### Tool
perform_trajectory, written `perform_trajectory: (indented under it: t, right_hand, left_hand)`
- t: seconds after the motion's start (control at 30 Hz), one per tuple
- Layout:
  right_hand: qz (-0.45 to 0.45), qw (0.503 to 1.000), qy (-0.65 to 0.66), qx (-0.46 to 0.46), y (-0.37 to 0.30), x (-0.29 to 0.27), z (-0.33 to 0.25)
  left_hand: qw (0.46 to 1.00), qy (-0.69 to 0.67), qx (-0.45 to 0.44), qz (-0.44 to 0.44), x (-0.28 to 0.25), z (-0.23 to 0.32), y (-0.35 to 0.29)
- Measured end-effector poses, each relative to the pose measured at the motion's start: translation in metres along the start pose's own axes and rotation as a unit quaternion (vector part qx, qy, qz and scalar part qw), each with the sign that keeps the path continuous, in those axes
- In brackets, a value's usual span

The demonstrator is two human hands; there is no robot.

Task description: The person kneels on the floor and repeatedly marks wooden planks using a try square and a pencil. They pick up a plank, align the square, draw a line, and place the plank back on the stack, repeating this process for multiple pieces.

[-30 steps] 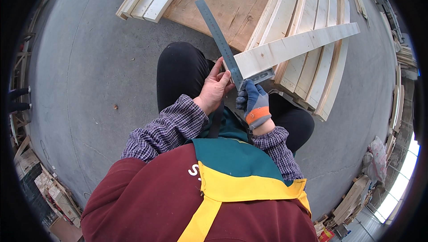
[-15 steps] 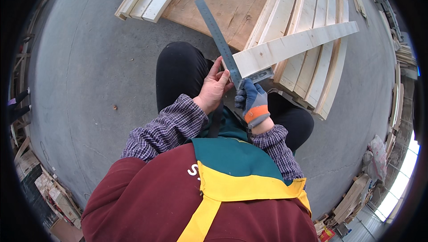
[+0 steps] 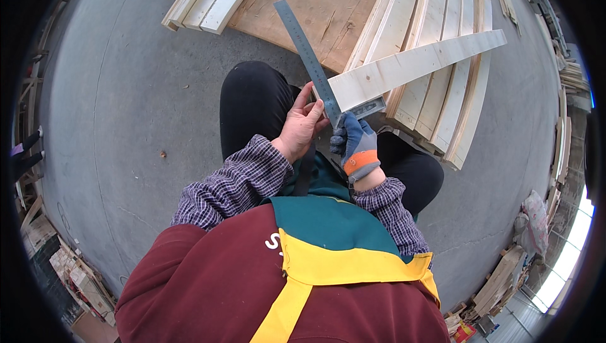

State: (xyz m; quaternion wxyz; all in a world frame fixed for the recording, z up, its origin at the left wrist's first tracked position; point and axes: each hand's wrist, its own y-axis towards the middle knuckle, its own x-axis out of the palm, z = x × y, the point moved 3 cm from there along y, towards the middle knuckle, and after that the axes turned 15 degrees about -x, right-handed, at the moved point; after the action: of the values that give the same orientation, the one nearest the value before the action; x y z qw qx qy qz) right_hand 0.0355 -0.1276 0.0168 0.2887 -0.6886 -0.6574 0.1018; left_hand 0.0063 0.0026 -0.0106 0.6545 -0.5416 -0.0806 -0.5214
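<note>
- Left hand (image 3: 300, 129): bare, thumb and fingers pinching the board's (image 3: 410, 66) near end by the metal square (image 3: 308, 59)
- Right hand (image 3: 355, 143): gloved, fingers curled around square's corner
- Blade crosses board; graduations too small to read
- Board slants up-right over stacked boards (image 3: 435, 100)
- White lettering on maroon top (image 3: 208, 280), partly covered

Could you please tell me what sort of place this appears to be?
It looks like a woodworking shop or similar timber workspace: a metal square is held at the end of a plank, pale boards lie side by side, and more wood is piled near the right edge.
</note>
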Motion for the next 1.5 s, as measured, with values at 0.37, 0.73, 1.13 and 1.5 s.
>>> perform_trajectory:
  t: [0.37,0.73,1.13,1.5]
  right_hand:
    - [0.003,1.0,-0.003,-0.009,-0.0037,0.0024,-0.0041]
    - [0.002,1.0,0.006,-0.002,-0.0017,0.0008,0.0002]
    - [0.006,1.0,0.024,-0.005,-0.0016,0.0021,-0.0001]
    - [0.013,1.0,0.005,-0.006,-0.0026,0.0037,-0.0027]
  left_hand:
    - [0.998,0.031,0.001,0.052,0.0012,-0.0003,-0.0004]
    - [1.0,-0.004,0.013,0.011,-0.0013,-0.0047,0.0047]
    - [1.0,-0.004,0.004,0.021,-0.0003,-0.0037,0.0051]
    - [0.999,0.004,0.005,0.035,0.0025,-0.0021,0.0011]
